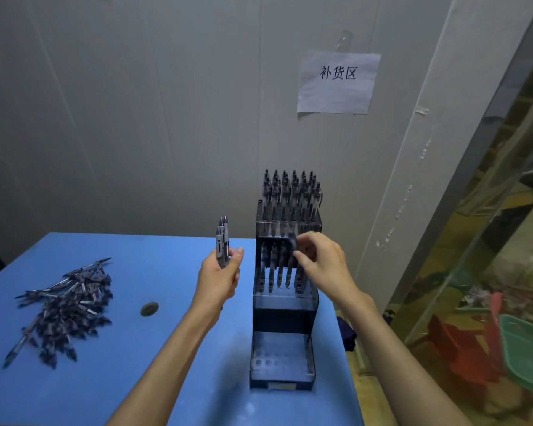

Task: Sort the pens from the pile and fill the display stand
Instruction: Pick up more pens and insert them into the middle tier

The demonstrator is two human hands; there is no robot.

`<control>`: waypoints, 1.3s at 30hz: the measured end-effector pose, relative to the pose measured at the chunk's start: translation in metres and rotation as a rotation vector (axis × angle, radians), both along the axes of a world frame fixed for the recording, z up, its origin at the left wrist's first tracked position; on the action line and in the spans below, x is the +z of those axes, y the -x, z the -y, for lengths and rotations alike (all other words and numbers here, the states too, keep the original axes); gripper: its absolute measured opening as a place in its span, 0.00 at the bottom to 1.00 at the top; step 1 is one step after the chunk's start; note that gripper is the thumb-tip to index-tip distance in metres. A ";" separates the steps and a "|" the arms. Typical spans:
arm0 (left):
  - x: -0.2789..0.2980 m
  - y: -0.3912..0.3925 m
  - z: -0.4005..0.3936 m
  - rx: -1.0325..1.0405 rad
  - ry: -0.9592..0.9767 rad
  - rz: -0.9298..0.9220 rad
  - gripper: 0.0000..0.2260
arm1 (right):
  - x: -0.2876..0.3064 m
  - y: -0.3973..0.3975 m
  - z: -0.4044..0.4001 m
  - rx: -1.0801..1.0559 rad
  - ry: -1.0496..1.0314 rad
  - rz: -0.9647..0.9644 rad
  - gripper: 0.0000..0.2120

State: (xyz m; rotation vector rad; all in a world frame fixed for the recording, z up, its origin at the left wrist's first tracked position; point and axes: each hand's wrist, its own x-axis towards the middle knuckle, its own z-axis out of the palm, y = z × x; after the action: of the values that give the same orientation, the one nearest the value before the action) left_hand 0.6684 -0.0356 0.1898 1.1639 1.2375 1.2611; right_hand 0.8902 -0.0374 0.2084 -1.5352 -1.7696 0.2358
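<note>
Two bare forearms enter from the bottom edge, with no sleeves, gloves, watch or rings to be seen. The left hand and right hand are uncovered, fingers slender with short nails. The wide-angle lens stretches both forearms long toward the lower corners.

Your right hand hides the pen it pinches, blurred against the stand; pens in the pile near the table's left edge blur together uncountably.
</note>
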 end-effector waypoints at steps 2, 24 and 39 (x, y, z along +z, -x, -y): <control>-0.001 0.002 -0.001 -0.025 0.016 0.018 0.10 | 0.002 0.001 -0.001 -0.011 0.011 -0.075 0.04; -0.011 0.002 -0.002 -0.075 0.035 0.077 0.09 | -0.047 0.019 -0.017 -0.026 0.166 -0.045 0.06; -0.001 -0.007 0.004 -0.070 0.016 0.089 0.04 | -0.002 0.013 -0.001 0.010 -0.258 -0.053 0.06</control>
State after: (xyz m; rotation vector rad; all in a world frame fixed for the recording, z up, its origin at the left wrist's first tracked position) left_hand 0.6751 -0.0399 0.1885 1.1184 1.1302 1.2357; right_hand 0.8769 -0.0366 0.2061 -1.3242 -1.6938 0.0495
